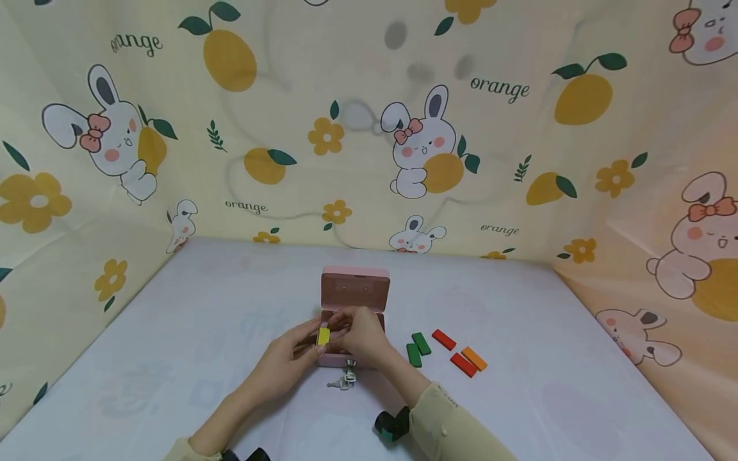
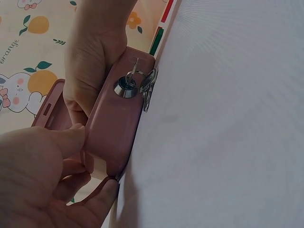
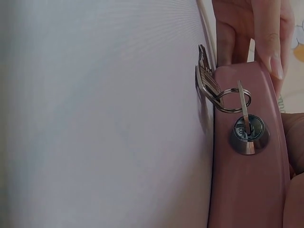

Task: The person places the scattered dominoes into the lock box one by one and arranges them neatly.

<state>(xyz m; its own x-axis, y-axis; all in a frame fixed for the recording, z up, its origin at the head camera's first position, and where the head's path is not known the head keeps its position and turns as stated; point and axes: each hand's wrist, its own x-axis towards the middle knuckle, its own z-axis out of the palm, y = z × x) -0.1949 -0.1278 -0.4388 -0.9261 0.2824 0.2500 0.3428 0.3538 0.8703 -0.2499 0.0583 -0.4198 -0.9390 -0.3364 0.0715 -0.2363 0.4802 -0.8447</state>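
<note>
A pink lockable cash box (image 1: 355, 291) stands on the table with its lid raised. My left hand (image 1: 286, 353) grips the box's left end, thumb at the front rim and fingers along the side. By that thumb shows a yellow block (image 1: 323, 336). My right hand (image 1: 361, 333) reaches down into the box with bent fingers; its fingertips are hidden, and I cannot tell whether they hold anything. In the right wrist view, a key sits in the front lock (image 3: 249, 135), and more keys (image 3: 207, 78) hang from its ring.
Right of the box lie two green blocks (image 1: 421, 344), two red blocks (image 1: 463, 365) and an orange block (image 1: 475, 358). A white cloth (image 1: 230, 307) covers the table. Behind it hangs a printed curtain (image 1: 357, 64) with rabbits and oranges.
</note>
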